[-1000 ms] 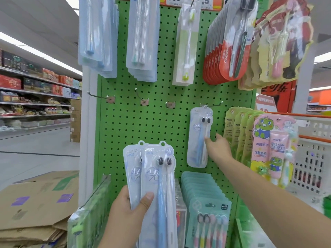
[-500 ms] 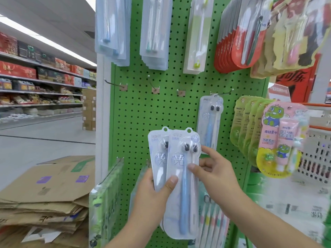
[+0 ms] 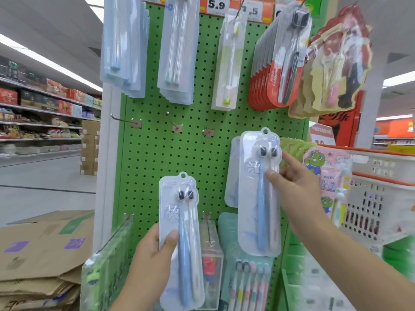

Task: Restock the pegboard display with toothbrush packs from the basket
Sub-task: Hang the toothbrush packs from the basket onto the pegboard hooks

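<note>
Against the green pegboard point(image 3: 157, 153): right hand point(image 3: 294, 187) pinches one toothbrush pack point(image 3: 259, 194) between thumb and fingers, hang-hole uppermost, raised in front of an already hung pack point(image 3: 232, 171), presumably to thread it onto the same hook. Left hand point(image 3: 155, 250) grips a second pack point(image 3: 182, 239) low by its edge, upright, held in reserve. Both packs: clear blister, white card, paired blue and white brushes with dark bristle heads.

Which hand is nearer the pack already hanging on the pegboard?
Right. The right hand holds a pack overlapping the hung pack. The left hand grips another pack lower and to the left.
</note>
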